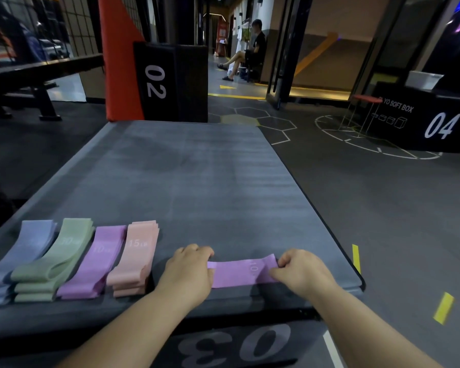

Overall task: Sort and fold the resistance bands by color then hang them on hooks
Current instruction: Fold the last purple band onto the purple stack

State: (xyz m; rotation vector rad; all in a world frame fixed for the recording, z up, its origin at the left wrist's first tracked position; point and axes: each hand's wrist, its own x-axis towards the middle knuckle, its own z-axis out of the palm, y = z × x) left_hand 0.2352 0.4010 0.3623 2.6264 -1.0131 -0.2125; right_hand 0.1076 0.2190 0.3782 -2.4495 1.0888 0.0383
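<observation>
The dark gym floor (369, 208) spreads out to your right, painted with white lines and hexagons. In front of you is a big soft box (197, 176) with a grey ribbed top, and "03" is printed on the side nearest you. Beyond its far edge stand a tall orange pad (118, 62) and a black box marked "02" (170, 81). Another black box marked "04" (422, 123) sits far right with a white bin (424, 79) on top and a red-topped stool (364, 102) beside it. A dark bench (37, 73) stands far left. A person (250, 49) sits down the corridor.

Four folded stacks lie side by side along the near left part of the grey top. From left to right they are the blue bands (24, 251), the green bands (53, 258), the purple bands (98, 264) and the pink bands (136, 256).

Your left hand (189, 272) sits just right of the pink stack, with its fingers curled over the left end of a single purple band (241, 273) and gripping it. Your right hand (300, 272) pinches the band's right end between thumb and curled fingers. The band lies flat on the grey top near the front edge, spread between your two hands, with "10" printed near its right end.

Two yellow tape strips mark the floor to the right: one (356, 257) just past the box edge and one (443, 308) farther out.
</observation>
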